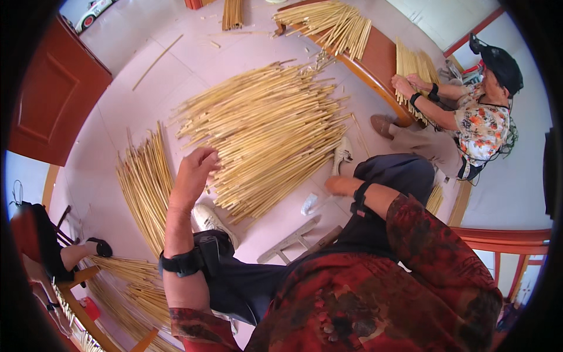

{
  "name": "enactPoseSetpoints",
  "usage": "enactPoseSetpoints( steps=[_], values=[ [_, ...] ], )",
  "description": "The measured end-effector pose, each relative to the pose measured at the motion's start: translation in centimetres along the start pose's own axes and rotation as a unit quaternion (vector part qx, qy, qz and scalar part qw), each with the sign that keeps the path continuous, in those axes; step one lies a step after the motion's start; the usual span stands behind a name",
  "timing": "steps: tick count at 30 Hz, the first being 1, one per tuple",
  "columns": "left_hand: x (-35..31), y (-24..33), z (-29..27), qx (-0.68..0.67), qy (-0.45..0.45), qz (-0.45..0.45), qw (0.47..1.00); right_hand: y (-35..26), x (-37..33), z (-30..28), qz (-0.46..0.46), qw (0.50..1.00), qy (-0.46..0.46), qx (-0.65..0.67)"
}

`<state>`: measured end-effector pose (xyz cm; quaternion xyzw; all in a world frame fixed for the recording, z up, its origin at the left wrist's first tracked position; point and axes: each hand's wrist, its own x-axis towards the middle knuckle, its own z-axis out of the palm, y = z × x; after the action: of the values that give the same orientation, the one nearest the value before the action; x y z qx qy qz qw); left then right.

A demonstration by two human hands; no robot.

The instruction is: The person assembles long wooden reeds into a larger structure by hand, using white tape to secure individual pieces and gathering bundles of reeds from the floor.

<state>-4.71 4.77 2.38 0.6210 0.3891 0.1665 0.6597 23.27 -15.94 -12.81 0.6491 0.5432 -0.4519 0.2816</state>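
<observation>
A broad pile of pale yellow cane-like sticks (264, 129) lies on the floor in front of me. By its left edge is my left hand (193, 173), the fingers bent in toward the thumb; whatever is between them, if anything, is hidden. My right hand (343, 185) hovers beside my right knee, low and to the right of the pile. Its fingers are blurred, and I cannot see anything in them. Another bundle of sticks (143, 182) lies left of my left wrist. Both my wrists wear black bands.
At the right, a co-worker (487, 117) handles sticks on a reddish wooden bench (375, 73). More sticks (334, 23) fan across its far end. A wooden frame (299, 240) and a crumpled clear scrap (309, 203) lie between my feet. Another person's leg (76, 255) shows at the left.
</observation>
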Motion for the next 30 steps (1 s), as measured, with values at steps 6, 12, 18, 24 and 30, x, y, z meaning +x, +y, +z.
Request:
enactPoseSetpoints(
  steps=[6, 12, 18, 24, 30],
  values=[
    [0.6, 1.7, 0.2, 0.051, -0.035, 0.089, 0.994, 4.0, 4.7, 0.7, -0.084, 0.979, 0.143, -0.118],
    [0.5, 1.5, -0.5, 0.125, -0.046, 0.075, 0.988, -3.6, -4.8, -9.4, -0.208, 0.934, 0.229, 0.179],
    [0.5, 1.1, -0.4, 0.108, -0.041, 0.059, 0.992, 0.4, -21.0, -14.9, -0.253, 0.826, 0.349, 0.364],
    [1.1, 0.1, -0.3, 0.101, -0.017, 0.020, 0.995, 7.8, -31.9, -9.7, -0.201, 0.657, 0.575, 0.445],
    [1.6, -2.4, -1.6, 0.074, 0.014, -0.018, 0.997, 12.4, -31.6, -1.0, 0.001, 0.679, 0.528, 0.509]
  ],
)
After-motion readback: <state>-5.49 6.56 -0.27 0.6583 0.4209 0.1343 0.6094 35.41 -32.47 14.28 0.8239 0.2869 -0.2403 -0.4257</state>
